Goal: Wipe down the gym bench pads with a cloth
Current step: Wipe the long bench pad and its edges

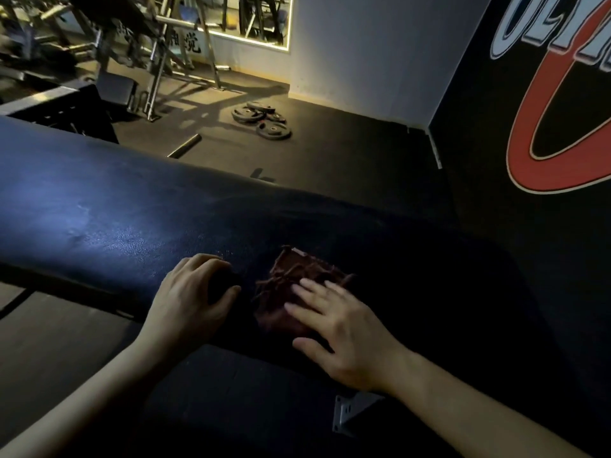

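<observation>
Dim gym room, dark rubber floor (330, 153), black wall with one red-and-white logo (545, 127) at right, one mirror (264, 18) on the far wall. One long dark blue bench pad (99, 209) crosses the view from upper left to lower right. One dark red cloth (287, 276), crumpled, lies on the pad close to its near edge. Two hands in view. Right hand (344, 335) lies flat on the cloth, fingers straight and spread, pressing it to the pad. Left hand (191, 299) sits on the pad's near edge just left of the cloth, fingers curled; too dark to tell if it grips anything. One grey metal bracket (347, 411) shows under the pad. Beyond the pad's far edge, on the floor: one bar (185, 146) and a pile of weight plates (273, 130), at least three.
</observation>
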Available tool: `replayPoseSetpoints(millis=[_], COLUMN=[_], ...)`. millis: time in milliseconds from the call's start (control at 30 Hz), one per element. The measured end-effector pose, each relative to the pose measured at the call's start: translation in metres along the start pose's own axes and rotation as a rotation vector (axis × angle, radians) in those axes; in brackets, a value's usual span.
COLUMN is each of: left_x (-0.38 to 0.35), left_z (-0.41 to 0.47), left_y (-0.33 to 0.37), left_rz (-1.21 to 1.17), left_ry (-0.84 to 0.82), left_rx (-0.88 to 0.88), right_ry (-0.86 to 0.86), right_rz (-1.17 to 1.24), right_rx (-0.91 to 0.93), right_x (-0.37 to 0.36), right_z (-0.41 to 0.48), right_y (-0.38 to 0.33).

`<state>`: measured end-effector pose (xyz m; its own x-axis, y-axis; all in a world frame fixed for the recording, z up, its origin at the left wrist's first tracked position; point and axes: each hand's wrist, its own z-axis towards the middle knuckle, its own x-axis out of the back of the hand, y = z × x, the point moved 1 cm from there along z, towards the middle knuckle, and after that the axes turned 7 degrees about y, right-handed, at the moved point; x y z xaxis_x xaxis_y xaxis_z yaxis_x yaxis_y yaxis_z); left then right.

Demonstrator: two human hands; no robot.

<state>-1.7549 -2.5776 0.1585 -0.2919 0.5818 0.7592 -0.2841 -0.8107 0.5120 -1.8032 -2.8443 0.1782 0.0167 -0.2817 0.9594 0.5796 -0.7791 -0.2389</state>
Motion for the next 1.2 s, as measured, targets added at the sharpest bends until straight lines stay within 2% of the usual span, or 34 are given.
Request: replayPoseSetpoints(millis=[67, 133, 167, 233, 300, 400, 500, 600, 700, 867, 1033, 1133, 1200], left_x=[0.001, -0.001, -0.002, -0.003, -0.003, -0.004, -0.009, -0.014, -0.017, -0.019, -0.018, -0.018, -0.021], left_z=[-0.001, -0.001, -0.002, -0.003, -0.004, -0.008, -0.012, -0.014, -0.014, -0.016, -0.018, -0.018, -0.018], left_y=[-0.001, 0.000, 0.001, 0.004, 0.007, 0.006, 0.007, 0.010, 0.010, 0.007, 0.007, 0.007, 0.008], left_rz=[0.011, 0.025, 0.023, 0.011, 0.000, -0.018, -0.019, 0.001, -0.007, -0.025, -0.023, -0.028, -0.021], left_ry=[-0.004, -0.004, 0.000, 0.020, 0.030, 0.032, 0.043, 0.069, 0.078, 0.078, 0.072, 0.086, 0.104], left_rx=[-0.021, -0.018, -0.007, 0.007, 0.011, 0.012, 0.013, 0.001, 0.015, 0.016, 0.008, 0.010, 0.013], right_ry=[0.082, 0.206, 0.247, 0.293, 0.286, 0.294, 0.285, 0.352, 0.339, 0.220, 0.334, 0.252, 0.221], right_rz=[-0.039, -0.057, -0.026, 0.090, 0.138, 0.124, 0.030, -0.081, 0.016, 0.111, 0.017, 0.098, 0.062], right_rx=[-0.104, -0.313, -0.412, -0.497, -0.428, -0.191, -0.040, -0.199, -0.407, -0.236, -0.442, -0.309, -0.310], right_x=[0.009, 0.016, 0.019, 0.013, 0.003, -0.003, 0.002, 0.013, 0.015, 0.012, 0.014, 0.005, 0.011], right_z=[0.011, 0.040, 0.053, 0.066, 0.055, 0.006, -0.012, 0.031, 0.055, 0.012, 0.056, 0.019, 0.019], right_y=[0.021, 0.049, 0.060, 0.062, 0.042, 0.003, 0.003, 0.034, 0.042, 0.009, 0.037, 0.007, 0.010])
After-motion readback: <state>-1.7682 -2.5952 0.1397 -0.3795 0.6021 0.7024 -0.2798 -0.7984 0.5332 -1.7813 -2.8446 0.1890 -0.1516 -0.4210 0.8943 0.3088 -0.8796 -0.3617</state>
